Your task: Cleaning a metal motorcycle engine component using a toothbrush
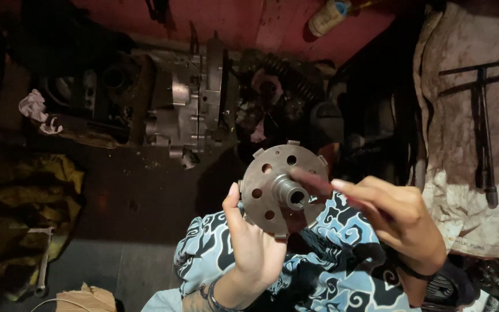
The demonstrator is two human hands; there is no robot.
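Left hand (pixel 255 242): grips toothed hub disc (pixel 272 173) by lower rim, held over lap | Hub axis: toward camera | Right hand (pixel 399 216): nearer the bore, fingers (pixel 319 182) extended, holding nothing, fingertip blurred at hub.

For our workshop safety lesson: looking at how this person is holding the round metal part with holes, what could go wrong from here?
1. The left hand grips the toothed metal disc only at its lower edge, so it might slip and drop onto the patterned blue cloth covering the lap.
2. The right hand has fingers near the central hub; the edge tabs could nick skin.
3. The lighting is dim, so flaws may go unseen.
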